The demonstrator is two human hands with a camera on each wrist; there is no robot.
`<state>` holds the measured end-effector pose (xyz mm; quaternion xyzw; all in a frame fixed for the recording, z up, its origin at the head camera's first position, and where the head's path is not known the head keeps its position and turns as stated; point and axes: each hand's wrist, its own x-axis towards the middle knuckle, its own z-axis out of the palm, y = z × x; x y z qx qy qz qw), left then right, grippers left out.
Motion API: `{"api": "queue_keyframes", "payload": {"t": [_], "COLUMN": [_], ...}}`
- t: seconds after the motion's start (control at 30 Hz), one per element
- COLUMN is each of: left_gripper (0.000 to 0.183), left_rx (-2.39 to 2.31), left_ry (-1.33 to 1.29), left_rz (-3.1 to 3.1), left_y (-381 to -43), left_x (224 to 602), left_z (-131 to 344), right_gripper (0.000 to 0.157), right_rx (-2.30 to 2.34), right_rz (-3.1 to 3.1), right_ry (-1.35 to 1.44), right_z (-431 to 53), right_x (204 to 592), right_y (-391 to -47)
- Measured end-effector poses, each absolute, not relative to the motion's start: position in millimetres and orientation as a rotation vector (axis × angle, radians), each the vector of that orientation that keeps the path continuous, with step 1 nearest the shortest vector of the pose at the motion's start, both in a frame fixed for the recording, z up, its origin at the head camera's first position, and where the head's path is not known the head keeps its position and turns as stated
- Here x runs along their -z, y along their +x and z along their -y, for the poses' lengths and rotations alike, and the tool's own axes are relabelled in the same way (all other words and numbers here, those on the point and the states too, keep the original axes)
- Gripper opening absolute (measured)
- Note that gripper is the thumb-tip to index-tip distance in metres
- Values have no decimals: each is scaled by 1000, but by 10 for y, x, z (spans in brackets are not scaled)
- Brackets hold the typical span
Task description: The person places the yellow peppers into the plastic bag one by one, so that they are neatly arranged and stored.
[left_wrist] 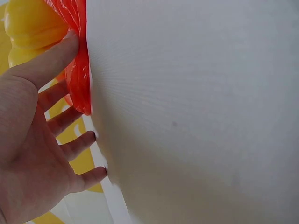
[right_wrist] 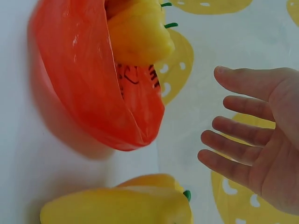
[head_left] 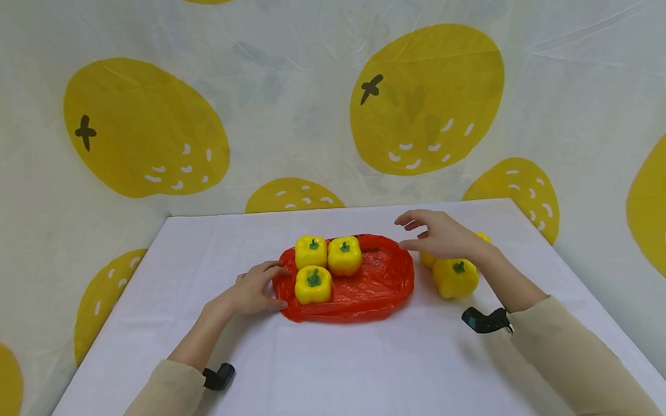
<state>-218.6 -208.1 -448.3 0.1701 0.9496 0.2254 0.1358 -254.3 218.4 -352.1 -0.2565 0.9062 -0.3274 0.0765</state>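
Note:
A red plastic bag (head_left: 363, 292) lies spread on the table, with three yellow bell peppers (head_left: 313, 284) grouped at its left side. My left hand (head_left: 257, 288) is at the bag's left edge, fingers spread; the thumb tip meets the red plastic in the left wrist view, and nothing is gripped. Raised beyond the bag's right end, my right hand (head_left: 441, 233) holds nothing, its fingers extended and apart. Below and behind it, more yellow bell peppers (head_left: 455, 279) stand on the table, partly hidden by the hand and forearm. Dark printing shows inside the bag in the right wrist view.
A white cloth covers the table (head_left: 339, 373). Behind it and at both sides hangs a pale curtain (head_left: 285, 112) printed with large yellow fruit. Each wrist carries a small black camera (head_left: 485, 320).

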Motion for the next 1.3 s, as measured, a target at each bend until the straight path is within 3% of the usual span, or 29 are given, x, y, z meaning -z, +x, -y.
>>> {"api": "queue_keyframes", "payload": {"t": [1.3], "left_gripper": [69], "left_rx": [-642], "left_ry": [486], "left_rz": [-2756], "left_y": [-2168], "left_x": [4469], "left_z": [2062], "right_gripper": [53], "right_rx": [1046], "right_rz": [-2797], "right_ry": [-548], "right_z": [-3370], "right_x": [3660], "right_y": [-2500]}}
